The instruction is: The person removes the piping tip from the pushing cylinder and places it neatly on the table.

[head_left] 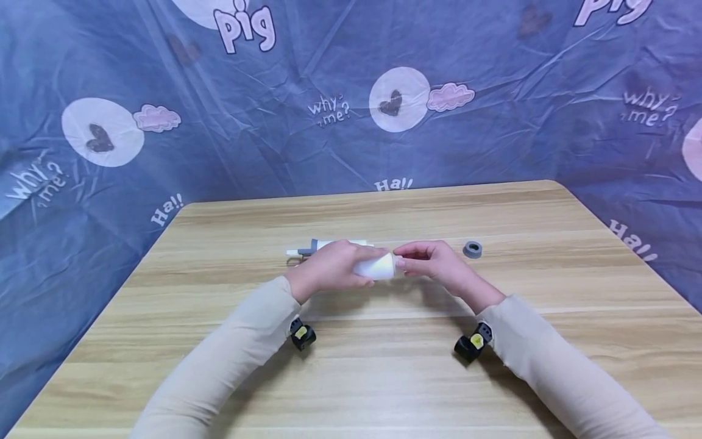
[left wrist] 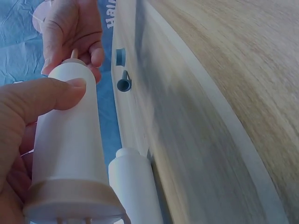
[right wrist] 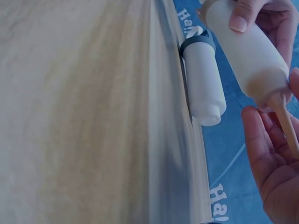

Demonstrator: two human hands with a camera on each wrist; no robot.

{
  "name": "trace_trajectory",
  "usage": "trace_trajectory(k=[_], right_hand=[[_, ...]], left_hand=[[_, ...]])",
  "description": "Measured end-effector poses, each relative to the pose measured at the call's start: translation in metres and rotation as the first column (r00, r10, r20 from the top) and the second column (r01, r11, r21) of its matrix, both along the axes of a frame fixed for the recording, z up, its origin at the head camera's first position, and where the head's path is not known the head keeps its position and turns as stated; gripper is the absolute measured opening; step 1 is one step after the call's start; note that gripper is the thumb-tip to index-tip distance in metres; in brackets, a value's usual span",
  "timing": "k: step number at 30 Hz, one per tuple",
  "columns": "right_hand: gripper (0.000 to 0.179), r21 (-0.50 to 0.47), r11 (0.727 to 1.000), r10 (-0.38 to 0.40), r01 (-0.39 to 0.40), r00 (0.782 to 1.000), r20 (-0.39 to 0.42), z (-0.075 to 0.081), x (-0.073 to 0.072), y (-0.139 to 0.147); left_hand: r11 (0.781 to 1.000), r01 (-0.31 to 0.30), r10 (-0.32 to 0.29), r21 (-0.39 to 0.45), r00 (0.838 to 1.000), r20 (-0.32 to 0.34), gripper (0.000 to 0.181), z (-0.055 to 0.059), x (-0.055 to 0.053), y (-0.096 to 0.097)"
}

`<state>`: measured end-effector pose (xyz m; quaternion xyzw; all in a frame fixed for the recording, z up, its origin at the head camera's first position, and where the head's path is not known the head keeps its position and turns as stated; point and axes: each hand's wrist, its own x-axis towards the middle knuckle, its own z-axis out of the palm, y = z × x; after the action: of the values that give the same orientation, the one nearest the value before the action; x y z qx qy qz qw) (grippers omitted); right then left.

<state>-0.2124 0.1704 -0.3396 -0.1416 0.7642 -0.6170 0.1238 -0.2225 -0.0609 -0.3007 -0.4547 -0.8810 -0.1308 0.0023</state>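
Note:
My left hand grips a white cylinder round its body, lifted above the table and lying nearly level. In the left wrist view the cylinder has a wide tan base ring. From its other end sticks a thin tan rod. My right hand pinches that narrow end, with fingers and thumb around the rod's foot. Behind the left hand a second white cylinder with a dark grey collar lies on the table; in the head view the hand partly covers it.
A grey ring lies on the wooden table, beyond my right hand. The left wrist view also shows a small grey funnel-like piece near it. Blue printed cloth hangs behind the table. A black camera sits at each wrist.

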Motion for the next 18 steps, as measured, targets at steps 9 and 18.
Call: trace_trajectory(k=[9, 18], right_hand=[[0.041, -0.004, 1.0, 0.017, -0.017, 1.0, 0.001, -0.003, 0.0002, 0.0001], [0.043, 0.006, 1.0, 0.013, -0.013, 1.0, 0.001, -0.0061, 0.0009, 0.0007]], left_hand=[[1.0, -0.008, 0.008, -0.009, 1.0, 0.006, 0.056, 0.0001, 0.0002, 0.0046], [1.0, 0.014, -0.016, 0.023, 0.998, 0.061, 0.055, -0.0017, -0.0019, 0.0033]])
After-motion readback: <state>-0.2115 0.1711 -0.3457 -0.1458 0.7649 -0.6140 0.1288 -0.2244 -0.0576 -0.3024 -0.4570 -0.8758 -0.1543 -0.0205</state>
